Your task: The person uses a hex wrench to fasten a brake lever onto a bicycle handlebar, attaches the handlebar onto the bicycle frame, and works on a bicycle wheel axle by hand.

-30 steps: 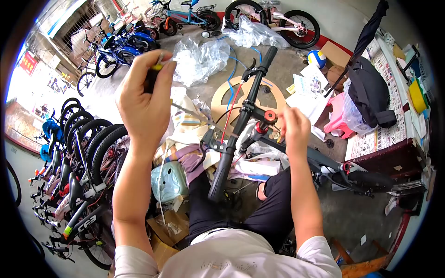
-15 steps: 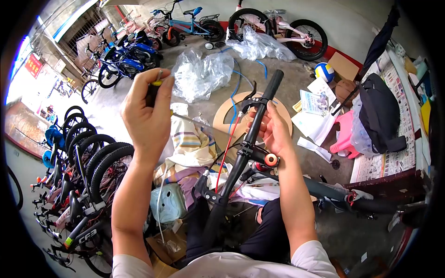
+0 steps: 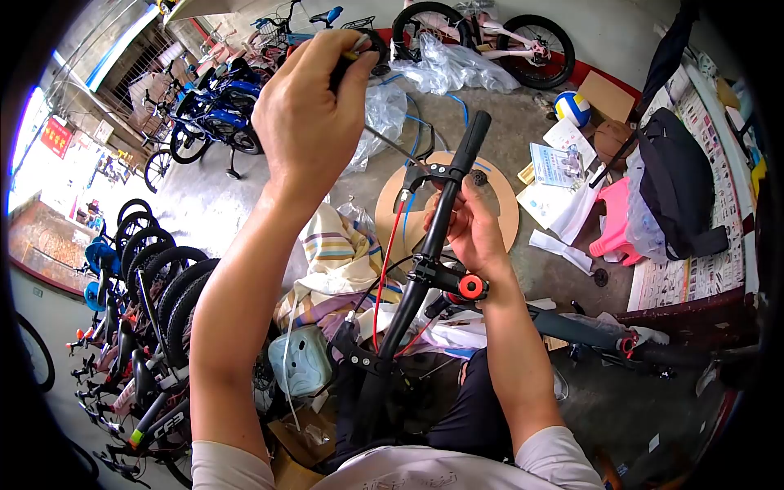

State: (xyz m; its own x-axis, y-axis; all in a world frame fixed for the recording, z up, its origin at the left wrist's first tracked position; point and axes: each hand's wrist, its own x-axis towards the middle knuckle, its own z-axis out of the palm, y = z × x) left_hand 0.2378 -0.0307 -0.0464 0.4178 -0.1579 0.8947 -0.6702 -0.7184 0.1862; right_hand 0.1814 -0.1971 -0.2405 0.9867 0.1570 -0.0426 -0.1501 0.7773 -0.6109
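My left hand [image 3: 314, 114] is closed around the black and yellow handle of a screwdriver, mostly hidden in the fist. Its thin shaft [image 3: 394, 145] slants down right, the tip at the brake lever [image 3: 439, 171] clamp; whether it sits in a bolt I cannot tell. My right hand [image 3: 474, 233] curls round the black handlebar [image 3: 442, 222] just below that clamp, some fingertips hidden behind the bar. A red brake cable [image 3: 390, 265] runs down from the lever. A second brake lever [image 3: 351, 347] sits at the bar's near end. A red-and-black round part [image 3: 471, 287] is beside the stem.
Several bicycles [image 3: 155, 359] stand packed at left, others at the back. Plastic wrap [image 3: 449, 65], a cardboard disc [image 3: 506, 212] and striped cloth [image 3: 339, 245] lie ahead. A pink stool [image 3: 612, 220], black bag [image 3: 674, 188] and ball [image 3: 572, 108] are at right. A blue-grey plastic stool [image 3: 300, 359] sits near my legs.
My left hand has moved up and right with the screwdriver, bringing its tip from beside the bar to the lever clamp. The handlebar has shifted slightly left; my right hand stays on it.
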